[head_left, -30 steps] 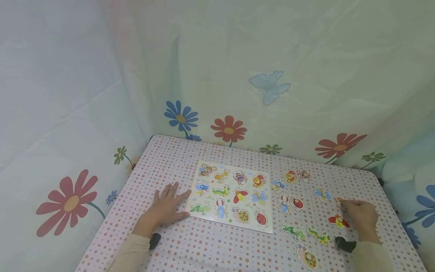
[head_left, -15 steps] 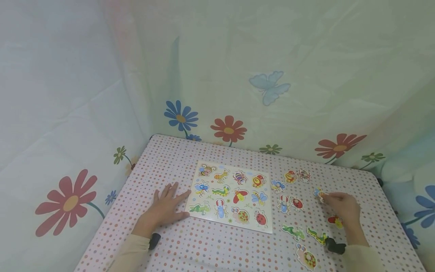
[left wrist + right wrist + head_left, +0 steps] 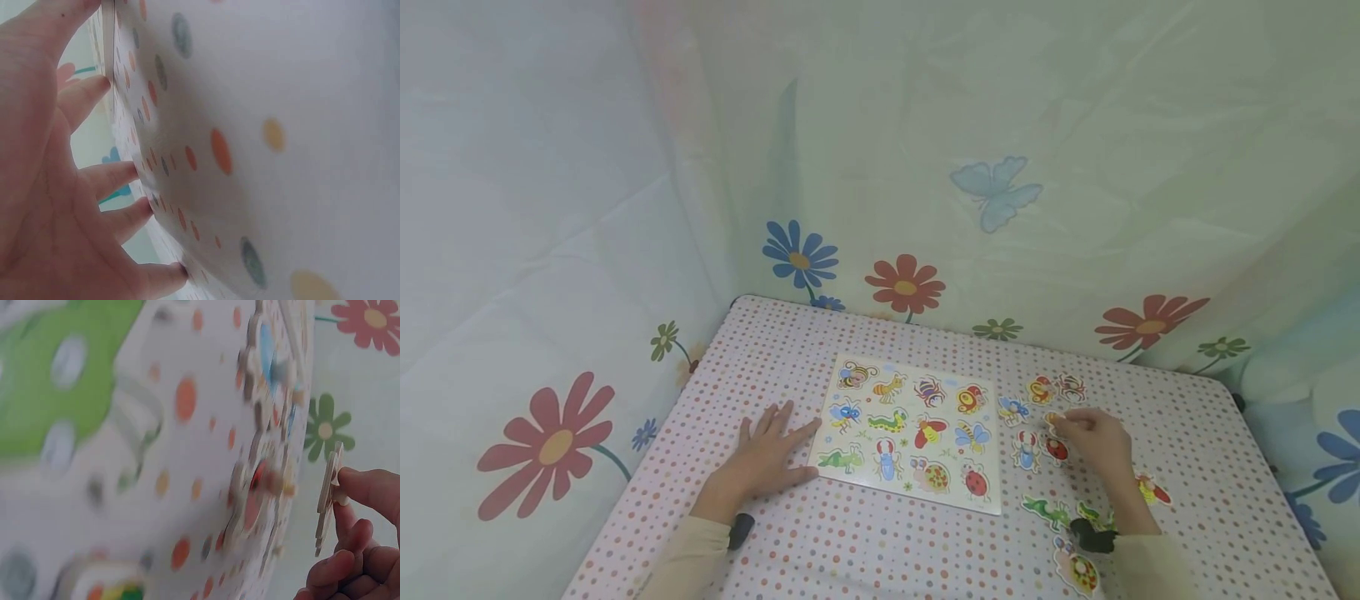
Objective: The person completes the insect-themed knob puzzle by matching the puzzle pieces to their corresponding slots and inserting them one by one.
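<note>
A white puzzle board (image 3: 880,485) printed with colourful insects lies on the dotted table. My left hand (image 3: 760,462) rests with spread fingers beside it, thumb and index fingertip at its left edge; the left wrist view shows these straight fingers (image 3: 122,172) on the cloth. Above the loose pieces, my right hand (image 3: 1103,450) pinches an orange-yellow puzzle piece (image 3: 1052,420) by its peg. In the right wrist view this piece (image 3: 326,494) appears edge-on, its picture hidden, raised off the table. Close by lie a ladybird piece (image 3: 1057,451) and a blue stag beetle piece (image 3: 1026,454).
Around the right hand lie other knobbed pieces: a blue insect (image 3: 1013,410), a striped beetle (image 3: 1072,387), a grasshopper (image 3: 1045,511), a snail-like piece (image 3: 1078,571) and a red-winged bug (image 3: 1153,490). A flower-printed curtain (image 3: 880,167) stands behind the table.
My right hand has carried the pinched puzzle piece leftward from the table's right side, toward the board, and now hides the blue-winged piece. The left hand has stayed put.
</note>
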Demonstrator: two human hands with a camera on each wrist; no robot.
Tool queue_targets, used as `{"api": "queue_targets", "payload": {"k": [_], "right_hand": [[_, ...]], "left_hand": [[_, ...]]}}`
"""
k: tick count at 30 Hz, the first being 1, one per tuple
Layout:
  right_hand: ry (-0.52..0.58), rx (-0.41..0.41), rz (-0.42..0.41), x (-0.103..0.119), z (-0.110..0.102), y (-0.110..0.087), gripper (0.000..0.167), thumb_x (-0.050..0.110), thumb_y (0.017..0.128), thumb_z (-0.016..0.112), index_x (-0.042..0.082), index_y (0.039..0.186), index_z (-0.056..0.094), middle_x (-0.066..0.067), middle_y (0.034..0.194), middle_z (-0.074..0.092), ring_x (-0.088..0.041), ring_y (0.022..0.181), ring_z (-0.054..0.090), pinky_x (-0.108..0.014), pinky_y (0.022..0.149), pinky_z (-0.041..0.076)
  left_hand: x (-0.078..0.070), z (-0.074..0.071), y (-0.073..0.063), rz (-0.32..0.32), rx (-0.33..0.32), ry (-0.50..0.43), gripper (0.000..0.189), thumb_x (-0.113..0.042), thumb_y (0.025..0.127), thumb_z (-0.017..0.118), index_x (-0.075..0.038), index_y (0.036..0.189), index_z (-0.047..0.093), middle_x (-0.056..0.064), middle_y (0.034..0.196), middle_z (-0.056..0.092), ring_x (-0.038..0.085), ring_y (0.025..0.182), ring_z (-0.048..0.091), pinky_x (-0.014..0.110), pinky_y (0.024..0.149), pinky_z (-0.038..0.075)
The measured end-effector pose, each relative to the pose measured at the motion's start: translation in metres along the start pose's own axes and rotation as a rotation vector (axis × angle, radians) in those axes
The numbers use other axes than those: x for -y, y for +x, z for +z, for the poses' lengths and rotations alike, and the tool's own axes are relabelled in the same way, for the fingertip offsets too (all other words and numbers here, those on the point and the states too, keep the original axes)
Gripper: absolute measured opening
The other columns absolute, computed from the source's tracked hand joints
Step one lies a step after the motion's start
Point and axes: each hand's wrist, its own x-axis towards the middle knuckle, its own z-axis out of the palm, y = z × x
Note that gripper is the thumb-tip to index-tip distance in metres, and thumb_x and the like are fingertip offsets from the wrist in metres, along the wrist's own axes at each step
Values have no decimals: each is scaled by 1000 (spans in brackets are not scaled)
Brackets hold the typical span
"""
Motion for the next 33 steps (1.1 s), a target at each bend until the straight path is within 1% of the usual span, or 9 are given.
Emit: {"api": "queue_targets", "payload": {"k": [3,7,9,16,19,23,27,31,33], "right_hand": [[14,26,-45,13,7,-2,54,39,94,70,-9,118,63,-15,88,64,-22,68,54,-32,53,46],[21,25,-124,29,19,-4,49,37,93,72,-7,114,65,-14,86,64,-21,64,53,-31,50,45],[21,31,-157,35,24,-4,48,36,92,73,-7,113,66,-13,87,64,-21,65,52,-32,51,45],[21,58,-237,54,41,-4,45,36,92,74,-5,110,69,-10,80,65,-20,55,54,-30,47,45],[30,64,-248,62,47,-4,45,36,92,74,-5,110,69,-10,79,63,-19,58,51,-29,47,43],[43,71,-238,70,56,-3,44,36,91,75,-4,110,69,-9,81,60,-17,61,48,-29,49,42],[65,70,-257,77,65,-3,37,30,91,76,-3,107,70,-10,77,56,-19,59,44,-30,47,37],[94,62,-266,84,76,-3,30,28,90,77,0,101,72,-11,87,61,-21,72,48,-30,58,40],[107,65,-262,87,81,-2,29,29,90,77,2,100,72,-12,88,64,-23,75,50,-32,61,42]], "left_hand": [[0,0,0,2,1,2,77,-60,89,65,-33,155,38,19,165,12,45,149,8,74,111,3],[0,0,-1,4,-2,3,76,-61,89,65,-33,155,38,19,165,12,45,149,8,74,111,4],[0,-1,-1,5,-6,3,76,-60,89,65,-33,155,39,19,165,13,46,149,8,74,111,4],[-1,-2,-2,8,-8,12,75,-60,89,65,-33,155,39,19,165,13,46,149,9,74,111,5],[-1,-2,-2,8,-5,12,76,-60,89,65,-33,155,39,19,165,13,46,149,9,74,111,5],[0,-2,-1,5,4,14,77,-61,89,64,-34,156,38,18,165,12,45,149,8,73,112,5],[0,-2,-1,5,0,15,77,-61,89,65,-33,155,38,18,165,13,45,149,8,73,112,5],[-2,-3,-2,5,-9,10,76,-59,89,66,-32,155,40,19,165,14,46,149,9,74,111,5],[-2,-2,-1,4,-9,11,76,-59,89,66,-32,155,40,19,165,14,46,149,9,73,111,5]]}}
